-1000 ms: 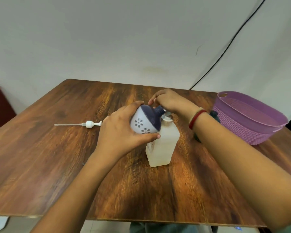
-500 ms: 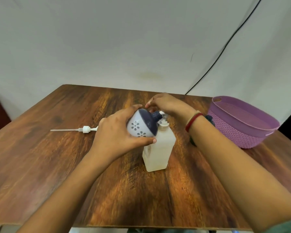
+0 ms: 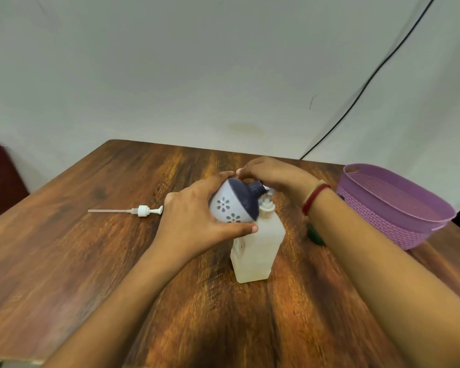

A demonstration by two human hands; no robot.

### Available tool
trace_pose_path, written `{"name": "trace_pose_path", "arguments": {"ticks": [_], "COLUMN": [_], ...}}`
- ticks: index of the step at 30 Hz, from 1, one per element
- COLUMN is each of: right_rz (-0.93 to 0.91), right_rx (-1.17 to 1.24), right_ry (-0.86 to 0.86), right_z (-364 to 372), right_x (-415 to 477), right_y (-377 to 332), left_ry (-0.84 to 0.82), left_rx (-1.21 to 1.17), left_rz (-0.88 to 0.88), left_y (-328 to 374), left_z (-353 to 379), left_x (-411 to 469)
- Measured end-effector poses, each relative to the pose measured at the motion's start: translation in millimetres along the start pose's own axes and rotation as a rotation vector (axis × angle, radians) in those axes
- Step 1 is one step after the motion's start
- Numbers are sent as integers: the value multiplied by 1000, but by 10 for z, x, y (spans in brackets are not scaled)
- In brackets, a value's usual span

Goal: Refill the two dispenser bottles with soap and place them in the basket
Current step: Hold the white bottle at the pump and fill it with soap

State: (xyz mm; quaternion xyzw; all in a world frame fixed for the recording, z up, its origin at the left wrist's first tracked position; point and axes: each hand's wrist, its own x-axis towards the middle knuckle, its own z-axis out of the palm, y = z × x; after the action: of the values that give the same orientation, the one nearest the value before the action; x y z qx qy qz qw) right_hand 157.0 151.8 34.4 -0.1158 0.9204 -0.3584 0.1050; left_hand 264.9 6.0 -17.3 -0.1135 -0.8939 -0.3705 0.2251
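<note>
At frame centre the left hand (image 3: 194, 221) has its fingers wrapped round a tilted white-and-navy round dispenser bottle (image 3: 231, 205), held just above the pump top of a square translucent bottle (image 3: 255, 251) standing on the desk (image 3: 91, 261). The right hand (image 3: 274, 176) curls its fingers over the round bottle's navy neck; whether they grip it cannot be told. A loose pump head (image 3: 144, 210) lies at centre left, and the purple basket (image 3: 377, 221) sits at the right edge.

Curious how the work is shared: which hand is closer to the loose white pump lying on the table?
Left. The left hand, gripping the round flowered bottle, sits right beside the pump; the right hand is farther off, beyond that bottle, by its neck.
</note>
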Motion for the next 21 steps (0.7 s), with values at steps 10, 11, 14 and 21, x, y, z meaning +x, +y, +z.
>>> {"name": "trace_pose_path", "arguments": {"ticks": [10,11,14,21], "right_rz": [1,11,67,51], "right_rx": [11,-45,-15,79], "right_ry": [85,35,-25,70], "right_z": [7,-16,29,82], "right_x": [-74,-86,-93,-65], "right_y": [-23,-58,-27,69], "left_ry": [-38,-33,-37,-34], "left_rx": [-2,7,16,-69], "left_rz": [-35,-27,-21,-62], "left_y": [11,20,3,-37], "left_z": [-36,-47,-30,39], "left_x": [0,16,24,-38]}}
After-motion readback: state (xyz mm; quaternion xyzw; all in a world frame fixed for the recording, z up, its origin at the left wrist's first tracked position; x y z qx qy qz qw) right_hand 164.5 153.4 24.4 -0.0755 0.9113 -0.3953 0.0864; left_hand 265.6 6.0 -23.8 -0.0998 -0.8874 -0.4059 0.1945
